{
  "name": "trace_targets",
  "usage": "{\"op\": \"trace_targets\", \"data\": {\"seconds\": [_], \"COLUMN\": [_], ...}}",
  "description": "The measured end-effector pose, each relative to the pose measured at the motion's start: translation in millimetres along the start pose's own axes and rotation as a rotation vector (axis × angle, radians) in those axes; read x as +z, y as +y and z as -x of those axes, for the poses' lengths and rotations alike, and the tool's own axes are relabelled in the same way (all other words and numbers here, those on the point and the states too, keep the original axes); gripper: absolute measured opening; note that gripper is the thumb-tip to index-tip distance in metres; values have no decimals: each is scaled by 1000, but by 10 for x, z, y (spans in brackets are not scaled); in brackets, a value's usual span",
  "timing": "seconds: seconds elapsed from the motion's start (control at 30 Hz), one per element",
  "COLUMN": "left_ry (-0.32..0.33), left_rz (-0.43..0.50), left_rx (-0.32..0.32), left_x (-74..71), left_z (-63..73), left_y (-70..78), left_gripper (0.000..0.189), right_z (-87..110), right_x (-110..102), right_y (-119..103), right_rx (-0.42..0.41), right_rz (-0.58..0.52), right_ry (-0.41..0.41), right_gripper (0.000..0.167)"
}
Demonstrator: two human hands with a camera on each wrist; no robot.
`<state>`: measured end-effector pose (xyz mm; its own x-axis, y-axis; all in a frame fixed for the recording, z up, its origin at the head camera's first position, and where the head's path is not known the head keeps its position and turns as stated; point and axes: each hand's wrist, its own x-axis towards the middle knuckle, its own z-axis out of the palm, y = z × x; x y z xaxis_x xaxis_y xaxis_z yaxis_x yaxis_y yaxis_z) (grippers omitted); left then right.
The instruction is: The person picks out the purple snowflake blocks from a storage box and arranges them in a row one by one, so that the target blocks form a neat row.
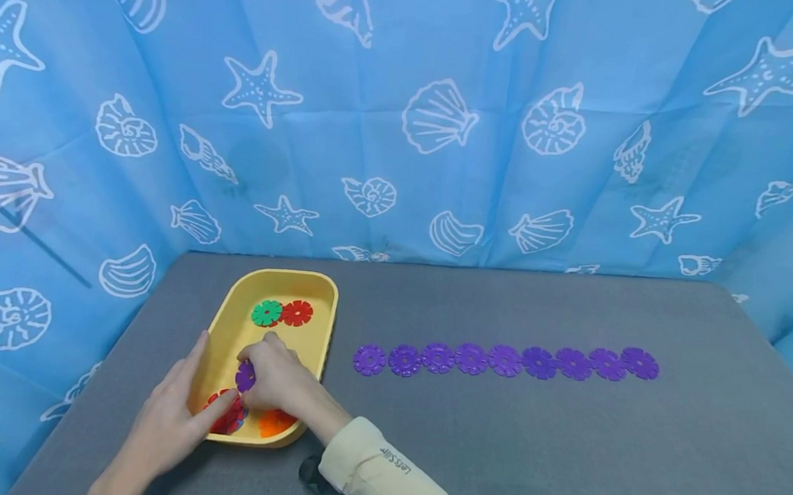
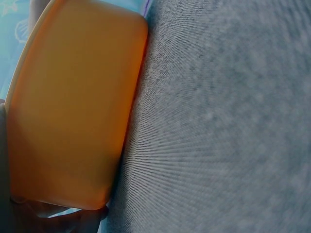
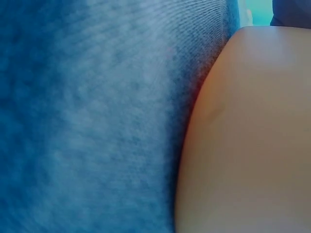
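Note:
A yellow tray [image 1: 234, 328] stands on the left part of the table. My left hand [image 1: 165, 416] holds its left side, the fingers along the outer wall and the thumb inside over the red discs [image 1: 229, 418]. Inside the tray, my right hand [image 1: 279, 375] pinches a purple notched plastic disc [image 1: 244, 376]; its fingers hide part of the disc. Orange discs [image 1: 275, 423] lie at the tray's near right corner. A green disc [image 1: 266, 313] and a red disc [image 1: 298, 313] lie at its far end. Both wrist views mostly show the tray's outer wall [image 2: 77, 107].
Several purple discs [image 1: 472, 359] form a long row across the grey table [image 1: 527, 455], right of the tray. A blue curtain [image 1: 438, 180] with white shells and starfish hangs behind. A small black object [image 1: 311, 472] shows beside the right sleeve [image 1: 391, 475].

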<state>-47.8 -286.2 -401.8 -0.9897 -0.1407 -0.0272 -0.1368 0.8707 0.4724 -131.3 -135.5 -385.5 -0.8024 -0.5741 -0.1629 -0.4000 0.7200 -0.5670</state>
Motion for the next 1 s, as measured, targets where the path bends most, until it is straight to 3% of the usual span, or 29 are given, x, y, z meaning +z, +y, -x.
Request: {"op": "trace_targets", "data": {"seconds": [0.17,0.43,0.77,0.87,1.0], "left_ry": [-11,-15,-8,-14,-13], "left_rz": [0,-1,-3,1,-2], "left_rx": [-15,-19,-5,-6,-6], "left_x": [4,3,6,10,12], "left_z": [-10,-8,-7,-8,-3], "left_y": [2,0,0,-3,-6], "left_gripper": [104,104,104,105,104], "right_z": [-7,6,11,14,35], "right_x": [0,-18,-18,-23,-48], "right_y": [10,-7,-21,-19,-4], "right_rx": [-21,20,39,8,-142], "right_rz": [10,-45,-114,-161,-256], "right_ry": [-12,-50,-6,36,167], "right_gripper": [52,52,52,53,55]}}
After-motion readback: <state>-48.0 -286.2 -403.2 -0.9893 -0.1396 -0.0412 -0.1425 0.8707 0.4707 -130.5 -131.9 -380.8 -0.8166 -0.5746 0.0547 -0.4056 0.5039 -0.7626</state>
